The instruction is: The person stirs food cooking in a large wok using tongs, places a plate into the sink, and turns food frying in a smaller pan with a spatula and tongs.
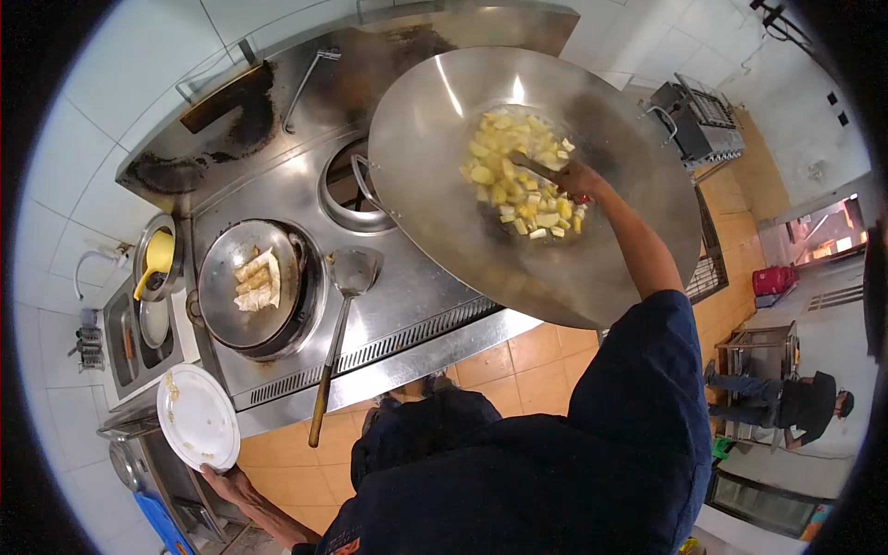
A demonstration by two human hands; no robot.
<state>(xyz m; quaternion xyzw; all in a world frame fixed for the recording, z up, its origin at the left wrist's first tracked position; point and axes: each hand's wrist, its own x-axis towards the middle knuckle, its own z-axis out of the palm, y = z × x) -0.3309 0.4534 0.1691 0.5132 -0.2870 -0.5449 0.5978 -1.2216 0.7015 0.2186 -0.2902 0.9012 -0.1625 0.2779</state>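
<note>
A large steel wok (416,120) holds chopped yellowish pieces of food (518,185), with haze over them. My right hand (578,178) reaches into the wok, its fingers closed round the handle of a utensil (536,167) whose end lies over the food. At the lower left, my left hand (224,481) grips the rim of a white plate (199,416) that is tilted and has food scraps on it. Between the two burners a long-handled ladle (340,324) rests on the steel stove.
On the left burner a smaller pan (222,305) holds folded, pale browned pieces (259,277). A sink (120,333) and a bowl with a yellow scoop (159,254) stand far left. Another person (805,407) is at the far right, near a metal rack (758,342).
</note>
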